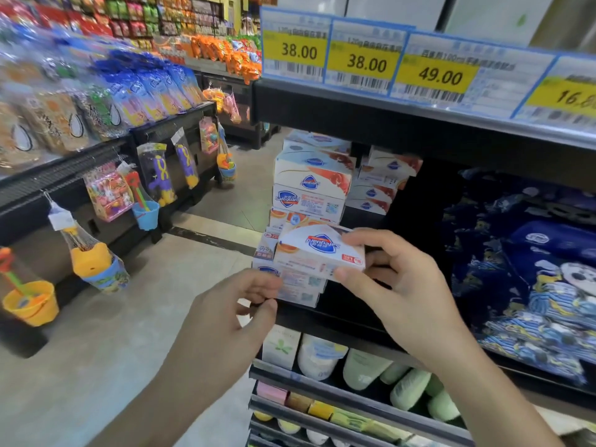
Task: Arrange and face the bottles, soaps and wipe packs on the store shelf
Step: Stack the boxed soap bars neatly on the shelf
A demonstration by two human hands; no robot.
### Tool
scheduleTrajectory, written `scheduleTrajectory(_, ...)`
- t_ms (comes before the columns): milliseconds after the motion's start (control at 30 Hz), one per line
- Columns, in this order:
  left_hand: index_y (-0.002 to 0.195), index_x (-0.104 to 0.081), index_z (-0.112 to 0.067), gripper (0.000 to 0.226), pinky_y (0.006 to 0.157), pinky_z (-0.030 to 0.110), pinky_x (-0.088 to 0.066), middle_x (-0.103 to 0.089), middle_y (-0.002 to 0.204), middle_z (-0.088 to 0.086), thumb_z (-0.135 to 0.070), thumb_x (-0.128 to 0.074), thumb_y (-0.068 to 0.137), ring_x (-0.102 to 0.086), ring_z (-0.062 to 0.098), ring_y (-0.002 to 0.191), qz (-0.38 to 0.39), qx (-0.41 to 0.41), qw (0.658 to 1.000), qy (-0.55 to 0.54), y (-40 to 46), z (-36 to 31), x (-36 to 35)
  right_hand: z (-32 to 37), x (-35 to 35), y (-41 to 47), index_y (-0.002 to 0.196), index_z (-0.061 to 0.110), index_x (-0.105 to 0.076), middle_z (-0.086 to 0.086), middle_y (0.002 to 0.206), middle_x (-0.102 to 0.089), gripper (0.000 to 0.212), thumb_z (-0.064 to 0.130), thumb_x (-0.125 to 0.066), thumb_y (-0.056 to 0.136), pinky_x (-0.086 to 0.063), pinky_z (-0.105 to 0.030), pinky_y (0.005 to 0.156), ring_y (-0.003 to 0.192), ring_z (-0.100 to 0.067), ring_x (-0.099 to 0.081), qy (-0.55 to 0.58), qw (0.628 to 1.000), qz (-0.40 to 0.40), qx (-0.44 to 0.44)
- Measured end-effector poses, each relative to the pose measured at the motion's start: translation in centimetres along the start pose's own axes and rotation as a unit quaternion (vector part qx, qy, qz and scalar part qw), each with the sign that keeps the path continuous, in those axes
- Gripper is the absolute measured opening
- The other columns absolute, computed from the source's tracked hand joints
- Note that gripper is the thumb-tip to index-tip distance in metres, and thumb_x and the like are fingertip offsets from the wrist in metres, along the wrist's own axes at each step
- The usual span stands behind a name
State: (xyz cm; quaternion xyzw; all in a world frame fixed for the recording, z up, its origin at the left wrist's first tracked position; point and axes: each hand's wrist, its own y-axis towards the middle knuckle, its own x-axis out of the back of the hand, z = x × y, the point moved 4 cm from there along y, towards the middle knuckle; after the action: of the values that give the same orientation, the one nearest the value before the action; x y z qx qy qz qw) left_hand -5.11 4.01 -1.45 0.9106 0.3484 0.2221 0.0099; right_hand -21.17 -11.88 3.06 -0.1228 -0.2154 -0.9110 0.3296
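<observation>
A white Safeguard soap box with a blue shield logo, printed upside down to me, is held in front of the shelf. My right hand grips its right end with thumb below and fingers on top. My left hand pinches the lower left corner of the soap boxes stacked just beneath it. More Safeguard boxes are stacked higher at the shelf's left end, with a second stack behind to the right.
Price tags line the upper shelf edge. Dark blue patterned packs fill the shelf to the right. Pale green and white bottles stand on the shelf below. Across the aisle floor hang toy buckets and snack racks.
</observation>
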Motion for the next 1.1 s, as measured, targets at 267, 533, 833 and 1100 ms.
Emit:
scheduleTrajectory(267,0.112,-0.066,-0.042,0.033,0.088,0.017,-0.049,-0.065,0.111,-0.027,-0.015,-0.062,0.095,-0.058,-0.003,0.112,0.008,-0.047,0.998,0.029,0.9,1.1,0.3,-0.5,-2.3,1.6,0.112,0.033,-0.073,0.017,0.124,-0.059,0.038,0.015,-0.085,0.081,-0.059,-0.029,0.086,0.091,-0.013,-0.065,-0.03,0.998,-0.046,-0.004)
scheduleTrajectory(533,0.108,-0.067,-0.043,0.03,0.085,0.015,-0.051,-0.066,0.109,-0.027,-0.017,-0.066,0.092,-0.063,0.001,0.108,0.064,-0.104,0.99,0.066,0.0,0.7,-1.2,-0.2,-3.3,1.6,0.114,0.039,-0.068,0.017,0.126,-0.051,0.044,0.026,-0.089,0.078,-0.06,-0.033,0.084,0.094,-0.012,-0.065,-0.05,0.997,-0.05,0.007)
scheduleTrajectory(833,0.115,-0.059,-0.053,0.028,0.1,0.025,-0.047,-0.057,0.119,-0.037,-0.035,-0.062,0.095,-0.052,-0.005,0.123,0.15,-0.145,0.974,0.087,0.0,-1.3,-5.5,-1.2,3.6,4.4,0.114,0.041,-0.064,0.008,0.124,-0.052,0.025,0.038,-0.072,0.091,-0.049,-0.019,0.076,0.101,-0.008,-0.062,-0.229,0.964,-0.116,-0.076)
scheduleTrajectory(1100,0.116,-0.061,-0.053,0.029,0.093,0.009,-0.041,-0.06,0.116,-0.039,-0.032,-0.064,0.095,-0.051,-0.012,0.12,0.135,-0.133,0.975,0.112,0.1,-1.2,-7.2,-4.4,7.1,14.1,0.144,0.034,-0.035,-0.011,0.156,-0.021,0.066,0.029,-0.07,0.089,-0.046,-0.044,0.109,0.136,-0.038,-0.043,-0.382,0.898,-0.159,-0.151)
